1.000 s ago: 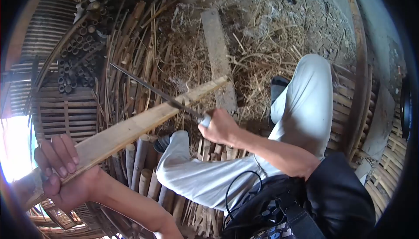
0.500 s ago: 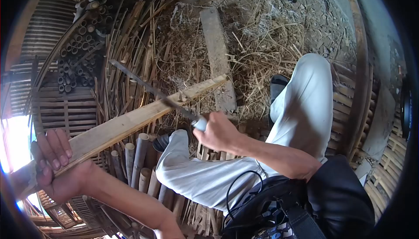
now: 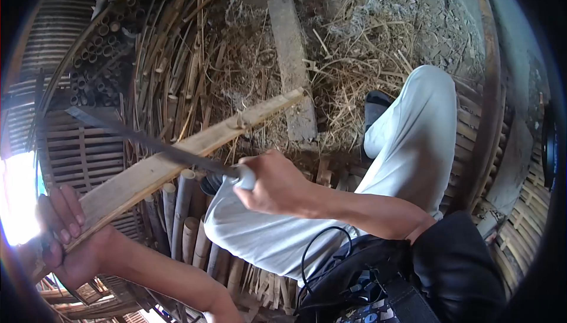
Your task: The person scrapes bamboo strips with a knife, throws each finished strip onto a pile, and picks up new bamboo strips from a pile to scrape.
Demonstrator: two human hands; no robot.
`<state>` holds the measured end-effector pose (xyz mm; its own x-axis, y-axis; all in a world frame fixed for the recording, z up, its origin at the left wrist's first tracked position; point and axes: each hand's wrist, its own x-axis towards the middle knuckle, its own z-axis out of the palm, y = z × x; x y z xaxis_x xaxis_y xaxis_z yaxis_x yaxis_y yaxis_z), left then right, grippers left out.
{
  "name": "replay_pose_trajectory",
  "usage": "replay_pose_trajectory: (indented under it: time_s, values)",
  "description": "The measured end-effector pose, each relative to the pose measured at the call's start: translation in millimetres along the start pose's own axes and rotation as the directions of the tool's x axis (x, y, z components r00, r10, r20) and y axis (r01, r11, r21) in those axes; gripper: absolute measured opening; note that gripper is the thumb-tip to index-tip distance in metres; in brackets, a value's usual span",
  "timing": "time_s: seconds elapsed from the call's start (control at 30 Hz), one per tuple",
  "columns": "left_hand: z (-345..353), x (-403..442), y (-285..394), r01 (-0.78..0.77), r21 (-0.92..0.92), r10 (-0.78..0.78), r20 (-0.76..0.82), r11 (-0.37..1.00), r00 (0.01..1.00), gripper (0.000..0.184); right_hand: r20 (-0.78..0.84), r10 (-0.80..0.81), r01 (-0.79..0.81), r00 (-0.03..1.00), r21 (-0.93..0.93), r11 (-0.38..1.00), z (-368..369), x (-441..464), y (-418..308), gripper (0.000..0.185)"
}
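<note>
My left hand [image 3: 74, 234] is closed around the near end of a long, pale split bamboo slat [image 3: 139, 184], which has a raised node towards its far end. That far end reaches a grey plank [image 3: 286, 45] on the ground. In my right hand [image 3: 274, 184] is a machete, gripped by its pale handle, the long dark blade [image 3: 142, 143] pointing up and left. In this view the blade crosses over the middle of the slat; whether it touches the wood I cannot tell.
Bamboo tubes [image 3: 97, 57] are stacked at the upper left, beside long split strips [image 3: 171, 69]. Shavings [image 3: 348, 81] litter the ground. My bent legs [image 3: 413, 110] flank the work area. Upright bamboo poles [image 3: 182, 199] stand close to my left forearm.
My right hand has moved left and slightly down, carrying the machete blade along the slat towards my left hand. The left hand keeps its hold, and the view has shifted slightly.
</note>
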<state>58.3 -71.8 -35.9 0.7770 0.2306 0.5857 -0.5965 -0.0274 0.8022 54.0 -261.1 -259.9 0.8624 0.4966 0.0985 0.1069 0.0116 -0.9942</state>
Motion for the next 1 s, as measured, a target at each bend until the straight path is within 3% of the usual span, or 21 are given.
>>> replay_pose_trajectory:
  time_s: [0.03, 0.13, 0.2, 0.27, 0.3, 0.33, 0.4, 0.5, 0.6, 0.67, 0.7, 0.73, 0.8, 0.83, 0.87, 0.9, 0.93, 0.97, 1.0]
  values:
    - [1, -1, -1, 0.000, 0.011, 0.000, -0.004, 1.000, 1.000, 0.015, -0.014, -0.079, 0.079, 0.997, 0.000, 0.997, 1, 4, -4, 0.017]
    - [1, 0, -1, 0.002, 0.022, -0.002, -0.008, 1.000, 1.000, 0.015, 0.114, 0.241, -0.246, 0.964, 0.029, 0.969, 1, -1, 38, 0.016]
    - [-1, 0, 0, -0.012, 0.011, 0.012, -0.010, 1.000, 1.000, 0.015, 0.062, 0.370, -0.352, 0.927, -0.197, 0.915, 0, -8, 101, 0.014]
    - [-4, -1, 0, -0.022, -0.009, 0.022, -0.010, 1.000, 1.000, 0.015, -0.050, 0.213, -0.217, 0.976, -0.109, 0.970, 2, -16, 80, 0.019]
    - [-4, -2, -1, -0.021, -0.008, 0.021, -0.013, 1.000, 1.000, 0.014, -0.047, 0.025, -0.032, 0.999, -0.145, 0.989, 1, -11, 65, 0.017]
    - [-5, -2, -1, -0.017, -0.009, 0.017, -0.010, 1.000, 1.000, 0.014, -0.018, 0.147, -0.148, 0.989, -0.107, 0.983, 2, -7, 50, 0.012]
    - [-4, -5, 1, -0.012, -0.006, 0.012, -0.010, 1.000, 1.000, 0.014, 0.052, 0.115, -0.117, 0.992, 0.034, 0.993, -6, 4, 5, 0.010]
    - [-1, -8, 2, -0.001, 0.014, 0.001, -0.014, 1.000, 1.000, 0.014, 0.083, 0.089, -0.092, 0.993, 0.025, 0.995, -1, 4, -4, 0.011]
    - [1, -8, 2, -0.008, 0.018, 0.008, -0.019, 1.000, 1.000, 0.014, -0.051, 0.181, -0.185, 0.982, -0.115, 0.976, -2, -12, 100, 0.011]
    - [-1, -9, 2, -0.035, -0.004, 0.035, -0.021, 0.999, 0.999, 0.014, 0.007, 0.491, -0.491, 0.871, -0.003, 0.871, -13, -17, 57, 0.015]
    - [-1, -9, 2, -0.031, -0.009, 0.031, -0.021, 0.999, 0.999, 0.014, -0.068, 0.009, -0.021, 0.998, -0.172, 0.985, -3, -13, 66, 0.017]
    - [0, -10, 1, -0.020, -0.004, 0.020, -0.018, 1.000, 1.000, 0.014, -0.048, 0.086, -0.093, 0.995, -0.178, 0.980, -6, -11, 42, 0.017]
    - [1, -12, 2, -0.016, 0.006, 0.016, -0.016, 1.000, 1.000, 0.014, 0.033, 0.079, -0.080, 0.996, 0.027, 0.996, -9, -4, 4, 0.017]
    - [3, -14, 2, -0.006, 0.013, 0.006, -0.023, 1.000, 1.000, 0.014, -0.139, -0.260, 0.241, 0.955, -0.143, 0.960, 0, -4, 5, 0.016]
    - [4, -13, 1, 0.000, 0.020, 0.001, -0.026, 1.000, 1.000, 0.014, -0.104, 0.053, -0.048, 0.993, 0.044, 0.998, 1, -10, 14, 0.014]
    - [5, -11, 1, 0.002, 0.025, -0.001, -0.029, 1.000, 1.000, 0.014, -0.019, 0.342, -0.331, 0.939, 0.210, 0.920, -2, -15, 30, 0.013]
    - [7, -9, 2, -0.004, 0.025, 0.005, -0.025, 1.000, 1.000, 0.014, 0.101, 0.578, -0.574, 0.810, 0.341, 0.744, -4, -18, 51, 0.013]
    - [7, -9, 1, -0.014, 0.018, 0.014, -0.028, 1.000, 1.000, 0.014, 0.002, 0.293, -0.285, 0.956, -0.236, 0.929, -5, -15, 95, 0.012]
    - [5, -9, 1, -0.030, 0.008, 0.031, -0.027, 1.000, 0.999, 0.014, -0.028, 0.158, -0.160, 0.987, -0.248, 0.955, -8, -9, 91, 0.012]
